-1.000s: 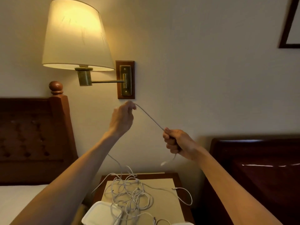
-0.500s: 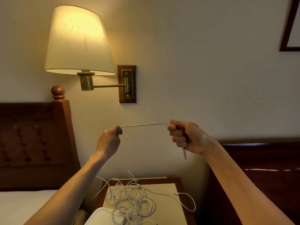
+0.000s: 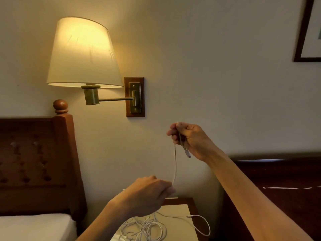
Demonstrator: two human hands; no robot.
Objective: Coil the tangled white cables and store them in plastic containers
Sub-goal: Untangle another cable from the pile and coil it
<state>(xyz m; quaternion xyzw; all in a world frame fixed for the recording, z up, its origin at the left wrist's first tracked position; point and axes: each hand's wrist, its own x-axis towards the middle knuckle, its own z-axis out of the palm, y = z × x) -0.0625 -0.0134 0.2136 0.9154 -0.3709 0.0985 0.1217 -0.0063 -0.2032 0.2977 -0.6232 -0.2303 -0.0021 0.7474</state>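
My right hand (image 3: 189,139) is raised in front of the wall and grips one white cable (image 3: 175,164) near its end. The cable's plug (image 3: 188,153) hangs just below that fist. The cable runs almost straight down to my left hand (image 3: 149,197), which pinches it lower, above the nightstand. A tangled pile of white cables (image 3: 144,228) lies on the nightstand under my left hand, with one loop (image 3: 202,225) trailing over the right edge. The plastic containers are out of view.
The wooden nightstand (image 3: 182,211) stands between a bed with a dark headboard (image 3: 34,162) on the left and a dark wooden surface (image 3: 278,180) on the right. A lit wall lamp (image 3: 83,54) hangs above left. A picture frame (image 3: 307,32) is at the top right.
My left hand dropped from level with the right hand to just above the nightstand. The cable stretch between the hands turned from horizontal to vertical. The camera tilted up, hiding the container.
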